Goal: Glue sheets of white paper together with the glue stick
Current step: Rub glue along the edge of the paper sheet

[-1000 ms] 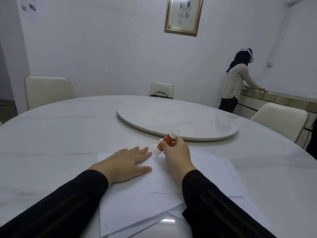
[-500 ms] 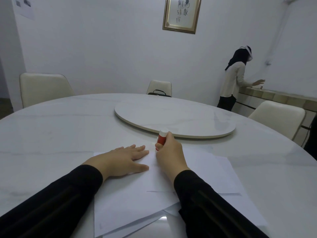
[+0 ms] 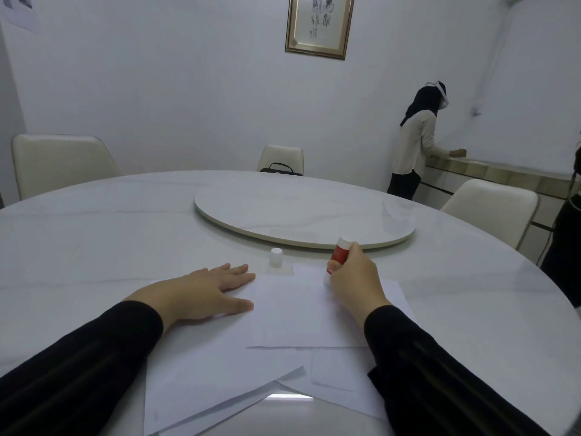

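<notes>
Several white paper sheets (image 3: 283, 313) lie overlapped on the round white table (image 3: 110, 247) in front of me. My left hand (image 3: 207, 292) rests flat on the left part of the top sheet, fingers straight. My right hand (image 3: 353, 278) grips a red glue stick (image 3: 339, 253), tilted, with its lower tip down on the far edge of the paper. The stick's white cap (image 3: 276, 257) stands upright on the table just beyond the sheets, between my hands.
A round turntable (image 3: 301, 212) sits in the table's middle, just beyond the glue stick. Cream chairs (image 3: 59, 165) stand around the table. A person (image 3: 418, 143) stands at a counter at the far right. A dark bag (image 3: 281, 169) lies on the far chair.
My right hand has slid the glue stick to the right along the paper's far edge, which uncovers the white cap. My left hand stays flat on the sheet.
</notes>
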Tool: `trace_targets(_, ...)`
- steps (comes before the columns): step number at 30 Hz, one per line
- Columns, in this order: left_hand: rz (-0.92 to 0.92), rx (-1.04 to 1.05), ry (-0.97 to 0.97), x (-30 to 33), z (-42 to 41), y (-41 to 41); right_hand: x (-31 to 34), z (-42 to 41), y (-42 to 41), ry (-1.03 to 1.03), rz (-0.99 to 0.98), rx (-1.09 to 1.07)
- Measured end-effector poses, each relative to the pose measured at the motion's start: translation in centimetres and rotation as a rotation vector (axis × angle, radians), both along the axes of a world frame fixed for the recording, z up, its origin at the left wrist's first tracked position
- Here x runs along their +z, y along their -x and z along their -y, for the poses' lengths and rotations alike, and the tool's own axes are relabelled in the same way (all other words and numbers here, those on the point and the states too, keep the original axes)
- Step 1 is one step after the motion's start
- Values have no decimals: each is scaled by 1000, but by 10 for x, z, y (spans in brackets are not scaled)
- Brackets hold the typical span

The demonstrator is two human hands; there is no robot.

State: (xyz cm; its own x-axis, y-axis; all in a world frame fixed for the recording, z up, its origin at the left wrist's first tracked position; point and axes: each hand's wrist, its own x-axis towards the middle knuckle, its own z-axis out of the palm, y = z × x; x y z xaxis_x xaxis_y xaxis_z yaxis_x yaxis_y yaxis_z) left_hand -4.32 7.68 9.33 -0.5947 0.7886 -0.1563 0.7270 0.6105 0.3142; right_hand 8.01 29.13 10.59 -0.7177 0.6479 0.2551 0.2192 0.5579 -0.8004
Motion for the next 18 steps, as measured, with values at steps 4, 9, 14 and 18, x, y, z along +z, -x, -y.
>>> trace_targets(4,4,8,4,2,0,-1,1,-16,-9,-4,8,-43)
trace_targets(9,6,17,6,3,0,-2,2,-27,-18,-18,15,-70)
trace_targets(14,35,91,26,14,-5,-5,3,-31,-22,7,8,-61)
trace_targets(18,-117,127,-12,34,-19,-21,1,-33,-22,21,-1,-50)
